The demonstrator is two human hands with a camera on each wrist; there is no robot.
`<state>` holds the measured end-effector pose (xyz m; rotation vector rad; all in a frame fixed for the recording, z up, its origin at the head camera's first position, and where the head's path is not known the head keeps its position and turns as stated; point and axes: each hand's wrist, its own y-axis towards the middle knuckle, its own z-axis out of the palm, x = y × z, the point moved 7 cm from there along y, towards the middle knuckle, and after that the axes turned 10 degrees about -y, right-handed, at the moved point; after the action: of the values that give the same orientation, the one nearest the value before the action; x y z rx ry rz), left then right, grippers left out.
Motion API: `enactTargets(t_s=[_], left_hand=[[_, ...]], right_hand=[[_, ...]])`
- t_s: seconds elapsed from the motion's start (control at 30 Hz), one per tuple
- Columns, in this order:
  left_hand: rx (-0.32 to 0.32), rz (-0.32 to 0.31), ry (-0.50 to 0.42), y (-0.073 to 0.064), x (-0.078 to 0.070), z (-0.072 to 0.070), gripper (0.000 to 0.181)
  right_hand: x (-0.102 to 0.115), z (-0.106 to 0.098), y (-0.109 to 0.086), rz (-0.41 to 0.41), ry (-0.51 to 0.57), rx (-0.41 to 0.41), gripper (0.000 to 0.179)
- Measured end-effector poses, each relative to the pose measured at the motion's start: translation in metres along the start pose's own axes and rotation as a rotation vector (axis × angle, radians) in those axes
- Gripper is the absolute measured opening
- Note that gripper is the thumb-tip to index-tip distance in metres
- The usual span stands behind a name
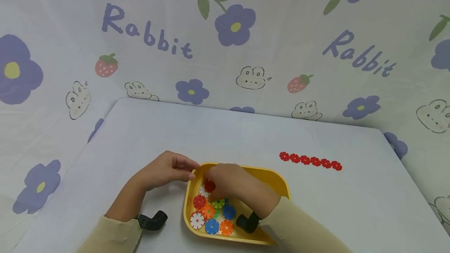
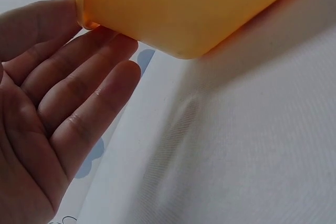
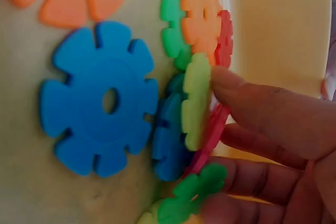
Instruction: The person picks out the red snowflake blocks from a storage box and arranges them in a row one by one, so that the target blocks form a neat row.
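Note:
A yellow tray (image 1: 185, 206) holds several notched plastic snowflake discs in red, white, orange, blue and green. My left hand (image 1: 168, 171) is at the tray's far left corner, fingertips right at the rim, its fingers (image 2: 79, 87) fairly straight in the left wrist view. Inside the tray, my right hand (image 1: 228, 180) reaches down with thumb and fingers curled about a red snowflake disc (image 1: 209, 186). In the right wrist view that disc shows edge-on behind a yellow-green disc (image 3: 197, 103). A large blue disc (image 3: 100, 98) lies flat nearby.
A straight row of several red discs (image 1: 311, 161) lies on the white tabletop (image 1: 225, 136), right of the tray and farther back. Black devices sit at both wrists, the right one (image 1: 247, 223) over the tray. Patterned cloth (image 1: 218, 65) rises behind the table.

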<state>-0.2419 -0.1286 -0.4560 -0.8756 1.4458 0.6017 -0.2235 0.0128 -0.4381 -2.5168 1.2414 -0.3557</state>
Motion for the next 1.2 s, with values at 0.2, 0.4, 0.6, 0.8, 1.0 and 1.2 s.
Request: enactTargets(t_s=[0.2, 0.4, 0.6, 0.8, 1.0, 1.2], left_hand=[[-0.006, -0.002, -0.002, 0.000, -0.002, -0.001, 0.033], [0.000, -0.012, -0.009, 0.000, -0.001, 0.000, 0.032], [-0.001, -0.014, -0.016, 0.000, -0.001, 0.000, 0.031], [-0.002, -0.019, -0.015, 0.001, -0.002, 0.000, 0.031], [-0.005, -0.017, -0.009, 0.001, -0.002, -0.001, 0.032], [-0.005, -0.021, -0.014, 0.000, -0.001, -0.001, 0.032]], right_hand=[[0.000, 0.003, 0.003, -0.005, 0.049, 0.025, 0.024], [-0.006, 0.010, 0.005, -0.015, 0.133, 0.092, 0.024], [-0.008, 0.012, 0.006, -0.092, 0.236, 0.125, 0.026], [-0.005, 0.001, 0.003, -0.194, 0.396, 0.102, 0.013], [-0.004, -0.005, 0.002, -0.259, 0.506, 0.091, 0.009], [-0.012, -0.019, -0.002, -0.258, 0.563, 0.012, 0.007]])
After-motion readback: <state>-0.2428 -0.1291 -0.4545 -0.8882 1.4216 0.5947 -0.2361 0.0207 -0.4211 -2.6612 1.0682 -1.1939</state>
